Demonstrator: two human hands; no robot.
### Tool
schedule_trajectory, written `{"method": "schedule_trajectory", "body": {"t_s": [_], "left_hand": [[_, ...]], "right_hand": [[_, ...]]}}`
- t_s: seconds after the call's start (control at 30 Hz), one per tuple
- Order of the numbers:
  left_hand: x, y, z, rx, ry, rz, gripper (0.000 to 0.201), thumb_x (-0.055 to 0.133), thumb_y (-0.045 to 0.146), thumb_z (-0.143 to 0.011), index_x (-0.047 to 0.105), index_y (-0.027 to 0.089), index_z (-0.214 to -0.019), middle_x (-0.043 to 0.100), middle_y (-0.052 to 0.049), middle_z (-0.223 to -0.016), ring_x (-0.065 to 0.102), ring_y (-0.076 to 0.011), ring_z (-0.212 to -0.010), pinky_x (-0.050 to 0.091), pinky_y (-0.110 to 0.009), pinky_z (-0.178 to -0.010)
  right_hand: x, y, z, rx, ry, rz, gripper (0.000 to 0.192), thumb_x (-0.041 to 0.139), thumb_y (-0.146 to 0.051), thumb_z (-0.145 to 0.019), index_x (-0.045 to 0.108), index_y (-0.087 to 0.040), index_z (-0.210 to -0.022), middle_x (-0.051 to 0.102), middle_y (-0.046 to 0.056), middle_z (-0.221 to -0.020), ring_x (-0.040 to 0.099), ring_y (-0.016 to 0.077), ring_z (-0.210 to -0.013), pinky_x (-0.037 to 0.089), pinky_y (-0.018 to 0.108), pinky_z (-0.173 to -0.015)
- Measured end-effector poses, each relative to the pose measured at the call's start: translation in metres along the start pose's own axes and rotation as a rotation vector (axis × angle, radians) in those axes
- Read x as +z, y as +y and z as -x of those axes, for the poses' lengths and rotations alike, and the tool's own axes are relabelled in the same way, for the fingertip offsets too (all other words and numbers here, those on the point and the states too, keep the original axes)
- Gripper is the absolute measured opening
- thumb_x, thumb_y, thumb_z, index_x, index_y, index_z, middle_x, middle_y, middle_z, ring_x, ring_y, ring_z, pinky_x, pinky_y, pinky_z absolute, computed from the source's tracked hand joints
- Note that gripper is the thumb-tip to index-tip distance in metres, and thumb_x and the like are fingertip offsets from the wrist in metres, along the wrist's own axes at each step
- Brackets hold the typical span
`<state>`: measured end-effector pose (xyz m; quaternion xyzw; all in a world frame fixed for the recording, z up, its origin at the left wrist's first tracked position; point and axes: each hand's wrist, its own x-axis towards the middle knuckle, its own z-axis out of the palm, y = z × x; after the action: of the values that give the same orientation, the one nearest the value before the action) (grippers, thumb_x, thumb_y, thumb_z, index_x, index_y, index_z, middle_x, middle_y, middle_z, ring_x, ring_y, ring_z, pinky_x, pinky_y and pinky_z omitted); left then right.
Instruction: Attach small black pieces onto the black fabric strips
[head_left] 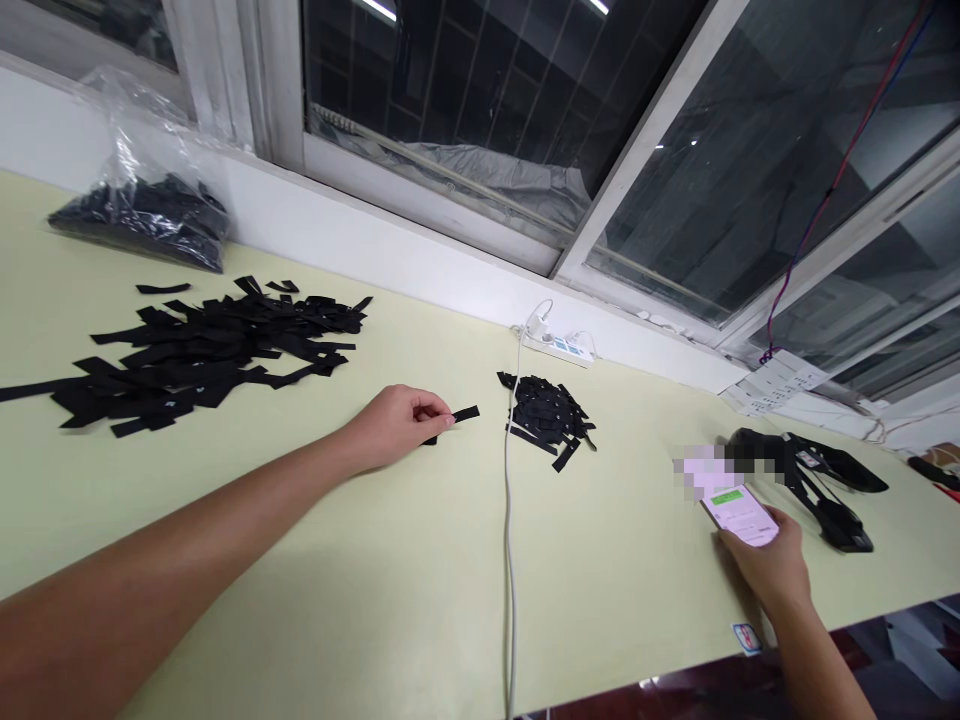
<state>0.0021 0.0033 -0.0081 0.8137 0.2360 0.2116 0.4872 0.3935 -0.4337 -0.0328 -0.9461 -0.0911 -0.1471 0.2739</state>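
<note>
My left hand [397, 424] is closed in a pinch on a short black fabric strip [466, 413] over the table's middle. Another bit of black shows below the fingers; I cannot tell if it is the same piece. To its left lies a large loose heap of black strips [225, 345]. A smaller pile of black strips [551, 408] sits to its right, beyond a cable. At the right, my right hand [776, 565] is wrapped round a smartphone [742, 515] with its screen lit. Part of the screen is blurred out.
A clear plastic bag [150, 215] of black pieces stands at the back left. A white cable [509, 540] crosses the pale green table from a power strip [559, 346]. A black device with straps or arms [817, 480] lies beyond the phone. Windows [465, 120] line the back.
</note>
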Motion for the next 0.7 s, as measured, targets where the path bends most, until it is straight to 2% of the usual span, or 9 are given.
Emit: {"method": "schedule_trajectory", "body": {"t_s": [0.1,0.17,0.3,0.4,0.53,0.7], "left_hand": [[0.000,0.001,0.000,-0.012,-0.002,0.006,0.035,0.066,0.053,-0.078,0.075,0.021,-0.088,0.070,-0.004,-0.077,0.060,-0.0187,-0.072,0.043,-0.029,-0.064],[0.000,0.001,0.000,-0.020,-0.007,-0.001,0.035,0.065,0.053,-0.078,0.075,0.021,-0.088,0.070,-0.004,-0.078,0.060,-0.0186,-0.073,0.044,-0.030,-0.064],[0.000,0.002,0.001,-0.012,-0.005,-0.014,0.035,0.065,0.053,-0.078,0.075,0.021,-0.088,0.071,-0.004,-0.079,0.061,-0.0189,-0.073,0.044,-0.030,-0.065],[0.000,0.002,0.000,-0.008,-0.005,-0.012,0.035,0.065,0.053,-0.078,0.075,0.021,-0.088,0.070,-0.004,-0.078,0.060,-0.0189,-0.072,0.044,-0.030,-0.064],[0.000,0.002,0.000,-0.008,-0.006,-0.005,0.034,0.065,0.052,-0.078,0.075,0.021,-0.087,0.070,-0.004,-0.078,0.060,-0.0185,-0.072,0.044,-0.030,-0.065],[0.000,0.003,0.000,-0.020,-0.007,-0.009,0.033,0.065,0.051,-0.078,0.075,0.021,-0.088,0.070,-0.004,-0.079,0.060,-0.0182,-0.073,0.044,-0.030,-0.066]], "right_hand": [[0.006,-0.005,0.006,0.098,0.025,-0.156,0.093,0.076,-0.046,-0.057,0.039,-0.016,-0.137,0.064,0.019,-0.116,0.063,0.0322,-0.093,0.051,0.052,-0.083],[0.010,-0.007,0.009,0.134,0.054,-0.265,0.087,0.074,-0.048,-0.060,0.041,-0.019,-0.135,0.063,0.017,-0.117,0.063,0.0305,-0.096,0.050,0.052,-0.086],[0.016,-0.007,0.009,0.178,0.095,-0.541,0.065,0.059,-0.045,-0.070,0.048,-0.024,-0.131,0.062,0.009,-0.118,0.063,0.0269,-0.100,0.051,0.049,-0.090],[0.016,-0.006,0.007,0.177,0.117,-0.711,0.065,0.052,-0.037,-0.070,0.051,-0.022,-0.133,0.059,0.009,-0.125,0.062,0.0284,-0.110,0.050,0.047,-0.095],[0.017,0.000,0.003,0.148,0.105,-0.769,0.074,0.051,-0.037,-0.068,0.048,-0.015,-0.139,0.056,0.014,-0.132,0.058,0.0330,-0.119,0.052,0.047,-0.094],[0.019,0.005,0.002,0.112,0.122,-0.770,0.073,0.054,-0.041,-0.068,0.051,-0.013,-0.135,0.059,0.016,-0.128,0.061,0.0345,-0.113,0.054,0.047,-0.089]]}}
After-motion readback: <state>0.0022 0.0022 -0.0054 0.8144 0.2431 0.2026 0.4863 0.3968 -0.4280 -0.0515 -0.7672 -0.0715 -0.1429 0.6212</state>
